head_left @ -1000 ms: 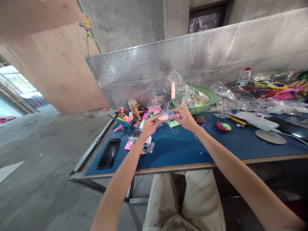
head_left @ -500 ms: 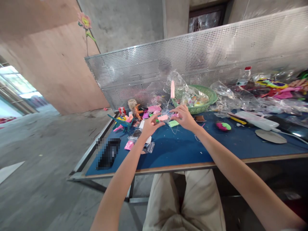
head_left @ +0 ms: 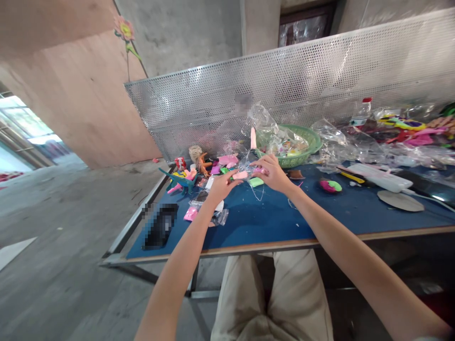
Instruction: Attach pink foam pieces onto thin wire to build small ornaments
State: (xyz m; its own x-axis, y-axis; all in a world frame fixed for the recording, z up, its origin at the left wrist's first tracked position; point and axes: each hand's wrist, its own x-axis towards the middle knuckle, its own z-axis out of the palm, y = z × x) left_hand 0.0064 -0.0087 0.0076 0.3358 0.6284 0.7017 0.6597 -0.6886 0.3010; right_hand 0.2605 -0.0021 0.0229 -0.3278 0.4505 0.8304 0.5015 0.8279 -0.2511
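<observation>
Over the blue table [head_left: 263, 222], my left hand [head_left: 221, 186] pinches a pale pink clay piece [head_left: 240, 175] between thumb and fingertips. My right hand [head_left: 273, 174] is closed on a brighter pink clay piece [head_left: 260, 170], partly covered by the fingers. Thin wires [head_left: 259, 194] loop between and below the hands. Just above them stands another pale pink clay piece [head_left: 253, 138], upright, seemingly on a wire. A flat light green piece [head_left: 256, 182] lies under the right fingertips.
Behind the hands is a green basket [head_left: 314, 142] with plastic bags. Small clay figures, among them a blue one [head_left: 183, 181], cluster at left near a dark blurred object [head_left: 161, 227]. To the right are a magenta-and-green lump [head_left: 330, 185], a yellow-handled tool [head_left: 350, 176] and a bottle [head_left: 361, 113].
The upright pale pink piece has dropped lower and shifted slightly left. The wire loop below the hands shows more clearly. Both hands stay in nearly the same place.
</observation>
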